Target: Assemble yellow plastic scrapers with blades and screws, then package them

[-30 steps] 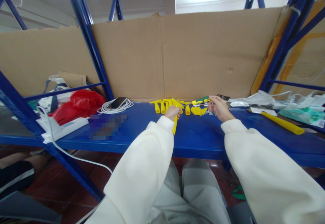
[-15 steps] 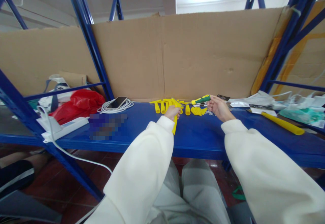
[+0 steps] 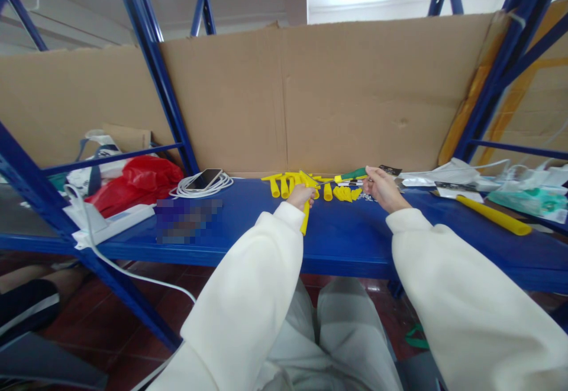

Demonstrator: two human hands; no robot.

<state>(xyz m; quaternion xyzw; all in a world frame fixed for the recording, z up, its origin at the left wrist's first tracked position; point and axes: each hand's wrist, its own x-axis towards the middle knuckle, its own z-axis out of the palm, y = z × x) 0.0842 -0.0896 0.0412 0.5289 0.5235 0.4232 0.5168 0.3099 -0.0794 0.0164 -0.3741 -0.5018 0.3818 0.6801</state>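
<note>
My left hand (image 3: 302, 194) is closed around a yellow plastic tool with a tubular handle (image 3: 305, 219), whose handle sticks out below my fingers. My right hand (image 3: 382, 188) pinches the back end of a screwdriver (image 3: 354, 174) with a green and yellow handle. Its thin metal shaft points left at the head of the yellow tool; whether the tip touches it is too small to tell. Several similar yellow tools (image 3: 274, 187) lie behind and beside my left hand. A small pile of flat yellow pieces (image 3: 345, 194) lies between my hands.
All this is on a blue shelf (image 3: 248, 225) backed by cardboard (image 3: 355, 95). To the left are a phone (image 3: 205, 180) on a coiled white cable, a red bag (image 3: 142, 178) and a white power strip (image 3: 119, 225). A long yellow tube (image 3: 494, 216) and plastic bags lie right.
The screwdriver handle has turned slightly in my right fingers, which have shifted a little on its end. My left hand and the yellow tool stay in place.
</note>
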